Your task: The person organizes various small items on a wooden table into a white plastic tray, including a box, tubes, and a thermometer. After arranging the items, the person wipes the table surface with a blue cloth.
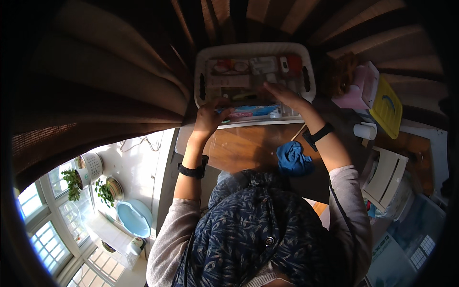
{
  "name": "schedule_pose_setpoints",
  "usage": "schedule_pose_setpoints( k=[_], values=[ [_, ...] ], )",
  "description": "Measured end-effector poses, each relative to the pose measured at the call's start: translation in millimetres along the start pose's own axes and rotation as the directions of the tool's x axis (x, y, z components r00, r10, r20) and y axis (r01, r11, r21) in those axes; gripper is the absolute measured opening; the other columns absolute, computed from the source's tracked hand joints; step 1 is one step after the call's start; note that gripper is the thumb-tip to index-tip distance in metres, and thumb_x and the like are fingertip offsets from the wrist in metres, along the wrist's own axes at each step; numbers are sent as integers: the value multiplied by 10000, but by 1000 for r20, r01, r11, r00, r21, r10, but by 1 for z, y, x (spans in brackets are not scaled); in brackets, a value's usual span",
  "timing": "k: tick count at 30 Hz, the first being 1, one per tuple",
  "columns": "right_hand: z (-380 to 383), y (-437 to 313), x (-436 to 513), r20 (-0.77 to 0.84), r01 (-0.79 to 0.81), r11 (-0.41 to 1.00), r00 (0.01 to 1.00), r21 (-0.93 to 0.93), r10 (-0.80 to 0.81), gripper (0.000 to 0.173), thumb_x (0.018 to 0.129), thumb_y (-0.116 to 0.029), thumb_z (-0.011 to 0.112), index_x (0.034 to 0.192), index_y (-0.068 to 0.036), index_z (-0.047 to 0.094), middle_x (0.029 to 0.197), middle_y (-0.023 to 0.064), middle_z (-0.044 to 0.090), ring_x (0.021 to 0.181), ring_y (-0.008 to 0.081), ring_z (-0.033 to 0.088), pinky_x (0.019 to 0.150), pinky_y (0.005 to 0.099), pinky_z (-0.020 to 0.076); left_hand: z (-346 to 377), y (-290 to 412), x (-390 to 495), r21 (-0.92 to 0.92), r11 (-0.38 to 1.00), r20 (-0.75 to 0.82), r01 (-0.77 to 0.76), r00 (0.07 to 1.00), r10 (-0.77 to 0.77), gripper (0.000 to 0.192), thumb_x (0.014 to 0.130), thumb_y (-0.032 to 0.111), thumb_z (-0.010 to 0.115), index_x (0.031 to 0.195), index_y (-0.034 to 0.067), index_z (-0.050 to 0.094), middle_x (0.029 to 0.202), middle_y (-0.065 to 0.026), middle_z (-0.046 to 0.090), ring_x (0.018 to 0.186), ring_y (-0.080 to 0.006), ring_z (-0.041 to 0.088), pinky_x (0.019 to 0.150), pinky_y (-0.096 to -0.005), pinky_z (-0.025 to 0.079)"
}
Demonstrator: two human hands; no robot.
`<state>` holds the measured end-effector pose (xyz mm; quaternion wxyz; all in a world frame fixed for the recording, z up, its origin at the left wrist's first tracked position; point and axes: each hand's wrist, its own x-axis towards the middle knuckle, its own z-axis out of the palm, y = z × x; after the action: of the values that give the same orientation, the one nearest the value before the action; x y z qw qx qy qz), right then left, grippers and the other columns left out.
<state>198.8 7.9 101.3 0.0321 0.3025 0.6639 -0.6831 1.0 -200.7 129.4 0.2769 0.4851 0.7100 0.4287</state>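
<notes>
A white plastic basket (253,47) with a ribbed rim and dark side handle slots stands before me, filled with small items. My left hand (209,116) is at its near left corner, thumb and fingers parted beside a blue-and-pink packet (256,110); I cannot tell whether it grips the packet's end. My right hand (283,95) reaches over the basket's right half, slightly blurred, fingers extended and nothing seen in them. Inside lie a digital thermometer-like item (284,64) on red, a pale box (228,81), a yellow-green tool (244,96) and a small white bottle (275,113).
A crumpled blue cloth (293,158) lies on the brown wooden tabletop (244,143). To the right are a pink box (356,88), a yellow lid (387,107) and a white roll (365,131). Dark curtains (118,71) hang around the basket. A light-blue basin (134,218) stands at left.
</notes>
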Motion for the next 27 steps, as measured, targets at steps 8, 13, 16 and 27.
schedule_pose_setpoints(
  k=[8,13,16,27],
  values=[
    [27,26,-47,-163,117,983,977,-141,-140,365,916,-355,630,995,0,653,765,7,621,689,67,516,610,250,435,22,-42,1,-79,987,-112,137,983,-145,449,863,422,658,962,-14,620,734,-183,632,687,-246,639,636,-333,485],
    [35,43,-37,-272,157,980,944,-121,-185,328,921,-325,624,862,-3,641,655,-11,566,628,63,490,566,264,412,23,-45,-5,61,981,-130,186,976,-177,445,876,416,643,895,-28,617,703,-197,616,678,-262,634,618,-345,481],
    [41,48,-30,-357,180,973,907,-145,-221,305,905,-304,636,869,0,640,672,24,592,637,91,531,581,280,429,25,-39,-5,167,972,-142,165,980,-142,380,873,339,669,927,-34,618,724,-182,643,668,-246,654,610,-340,488],
    [64,57,2,-630,-143,920,765,-366,-131,486,771,-254,723,1163,-11,572,1057,196,647,963,307,638,796,389,500,39,-12,-32,593,647,176,-479,861,477,358,768,187,684,1100,82,601,1211,-97,573,1095,-296,534,923,-421,433]
  ],
)
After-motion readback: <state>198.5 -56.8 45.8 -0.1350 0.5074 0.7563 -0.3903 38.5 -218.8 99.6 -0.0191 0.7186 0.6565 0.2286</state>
